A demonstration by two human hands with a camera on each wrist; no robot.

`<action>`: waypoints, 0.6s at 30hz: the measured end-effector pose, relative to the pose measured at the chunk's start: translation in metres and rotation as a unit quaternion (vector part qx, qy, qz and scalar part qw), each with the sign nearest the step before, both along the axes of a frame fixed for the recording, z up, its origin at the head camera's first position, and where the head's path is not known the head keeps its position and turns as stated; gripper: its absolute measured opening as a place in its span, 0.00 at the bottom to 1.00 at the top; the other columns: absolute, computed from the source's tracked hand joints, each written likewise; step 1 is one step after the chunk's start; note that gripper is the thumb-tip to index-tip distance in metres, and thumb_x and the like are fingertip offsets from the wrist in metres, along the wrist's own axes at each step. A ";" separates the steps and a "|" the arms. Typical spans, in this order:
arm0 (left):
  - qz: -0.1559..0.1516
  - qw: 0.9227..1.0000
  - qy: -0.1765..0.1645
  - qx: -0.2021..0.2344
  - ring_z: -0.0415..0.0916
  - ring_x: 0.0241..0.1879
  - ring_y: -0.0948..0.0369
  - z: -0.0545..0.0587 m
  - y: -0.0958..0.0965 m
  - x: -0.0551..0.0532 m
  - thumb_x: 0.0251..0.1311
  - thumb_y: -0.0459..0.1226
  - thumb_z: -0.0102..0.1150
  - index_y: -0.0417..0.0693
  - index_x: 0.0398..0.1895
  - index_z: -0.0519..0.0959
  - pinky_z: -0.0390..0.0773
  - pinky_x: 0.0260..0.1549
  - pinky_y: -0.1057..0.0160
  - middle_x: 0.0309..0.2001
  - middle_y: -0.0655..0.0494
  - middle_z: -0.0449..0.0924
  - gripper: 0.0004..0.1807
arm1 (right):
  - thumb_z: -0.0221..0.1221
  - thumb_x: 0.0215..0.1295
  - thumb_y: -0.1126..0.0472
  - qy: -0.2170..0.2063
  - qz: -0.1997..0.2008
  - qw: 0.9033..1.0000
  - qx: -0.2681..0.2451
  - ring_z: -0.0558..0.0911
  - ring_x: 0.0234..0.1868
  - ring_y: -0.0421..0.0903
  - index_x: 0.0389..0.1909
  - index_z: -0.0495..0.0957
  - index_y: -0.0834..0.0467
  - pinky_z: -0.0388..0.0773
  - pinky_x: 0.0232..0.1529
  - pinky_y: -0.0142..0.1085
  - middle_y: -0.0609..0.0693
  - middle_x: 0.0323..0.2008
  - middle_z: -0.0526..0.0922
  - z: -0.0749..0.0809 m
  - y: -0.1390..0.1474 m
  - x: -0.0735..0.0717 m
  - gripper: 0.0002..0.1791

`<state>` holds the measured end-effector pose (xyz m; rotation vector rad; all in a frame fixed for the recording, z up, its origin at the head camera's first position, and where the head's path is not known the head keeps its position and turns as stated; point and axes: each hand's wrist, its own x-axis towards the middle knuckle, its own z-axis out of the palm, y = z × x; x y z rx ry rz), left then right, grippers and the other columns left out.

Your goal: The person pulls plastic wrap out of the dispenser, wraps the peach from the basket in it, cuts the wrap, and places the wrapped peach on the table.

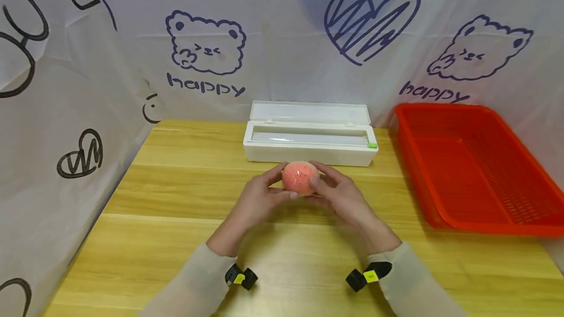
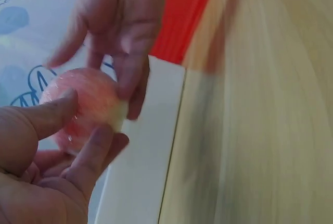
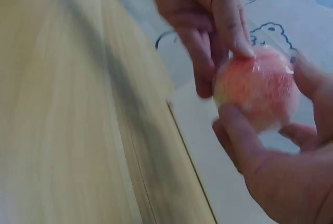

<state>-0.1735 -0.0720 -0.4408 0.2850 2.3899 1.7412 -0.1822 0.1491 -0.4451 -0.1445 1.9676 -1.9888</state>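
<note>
A round pink-red fruit (image 1: 299,178), perhaps an apple or a peach, is covered in shiny clear film and held above the table between both hands. My left hand (image 1: 257,198) grips its left side; in the left wrist view the thumb (image 2: 60,112) presses on the fruit (image 2: 88,101) and curled fingers support it. From the other side, my right hand (image 1: 345,199) holds it, and the right wrist view shows that hand's fingers (image 3: 242,138) bent around the fruit (image 3: 260,88). Just behind the hands stands a white cling film dispenser (image 1: 308,155), lid raised, a pale roll inside.
A red plastic basket (image 1: 420,187) stands at the right of the wooden table (image 1: 163,238). A green slider (image 1: 372,145) sits at the dispenser's right end. White cloth (image 1: 286,62) with drawings hangs behind the table and along its left side.
</note>
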 end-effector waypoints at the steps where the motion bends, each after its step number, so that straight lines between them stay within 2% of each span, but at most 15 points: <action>1: 0.000 1.000 0.001 -0.002 0.88 0.52 0.53 0.000 0.000 -0.001 0.63 0.35 0.75 0.51 0.79 0.68 0.86 0.52 0.55 0.70 0.44 0.77 0.42 | 0.66 0.74 0.58 0.018 0.014 0.999 0.023 0.83 0.59 0.52 0.81 0.63 0.52 0.85 0.55 0.37 0.60 0.72 0.71 0.000 0.002 -0.001 0.38; 3: -0.003 1.000 -0.001 -0.006 0.88 0.52 0.53 -0.001 -0.001 -0.004 0.62 0.35 0.75 0.52 0.77 0.71 0.86 0.52 0.55 0.68 0.44 0.78 0.39 | 0.70 0.68 0.62 0.058 0.042 0.995 0.066 0.82 0.61 0.55 0.82 0.61 0.51 0.84 0.56 0.36 0.60 0.73 0.70 -0.002 0.004 -0.003 0.44; 5: -0.015 1.000 -0.015 0.002 0.87 0.54 0.52 -0.002 0.000 -0.006 0.61 0.33 0.76 0.51 0.75 0.71 0.86 0.53 0.54 0.68 0.43 0.79 0.39 | 0.72 0.65 0.65 0.080 0.055 0.992 0.085 0.83 0.60 0.57 0.81 0.61 0.51 0.85 0.55 0.35 0.60 0.73 0.69 -0.004 0.006 -0.004 0.46; 9: -0.041 0.996 -0.062 0.044 0.84 0.59 0.51 -0.004 -0.001 -0.010 0.60 0.34 0.77 0.51 0.73 0.68 0.84 0.56 0.54 0.66 0.43 0.80 0.39 | 0.70 0.65 0.70 0.090 0.071 0.991 0.064 0.81 0.65 0.58 0.79 0.65 0.54 0.84 0.56 0.36 0.59 0.75 0.68 -0.008 0.010 -0.005 0.42; 12: -0.053 0.991 -0.088 0.081 0.84 0.56 0.52 -0.004 -0.001 -0.012 0.62 0.35 0.76 0.48 0.71 0.66 0.83 0.53 0.56 0.62 0.41 0.82 0.37 | 0.70 0.66 0.71 0.091 0.073 0.992 0.049 0.79 0.67 0.59 0.79 0.64 0.58 0.84 0.56 0.36 0.61 0.75 0.69 -0.009 0.013 -0.005 0.42; 15: -0.056 0.988 -0.100 0.107 0.85 0.52 0.53 -0.004 0.000 -0.013 0.63 0.34 0.74 0.45 0.69 0.67 0.83 0.51 0.58 0.60 0.39 0.83 0.35 | 0.70 0.66 0.69 0.094 0.074 0.992 0.044 0.80 0.67 0.59 0.78 0.65 0.62 0.85 0.56 0.36 0.64 0.74 0.70 -0.009 0.017 -0.006 0.41; 18: -0.049 0.988 -0.100 0.105 0.85 0.51 0.54 -0.005 0.004 -0.015 0.63 0.34 0.74 0.45 0.67 0.68 0.83 0.50 0.57 0.59 0.39 0.84 0.33 | 0.72 0.66 0.67 0.095 0.081 0.991 0.052 0.80 0.66 0.59 0.77 0.65 0.62 0.84 0.57 0.37 0.64 0.74 0.71 -0.011 0.021 -0.009 0.41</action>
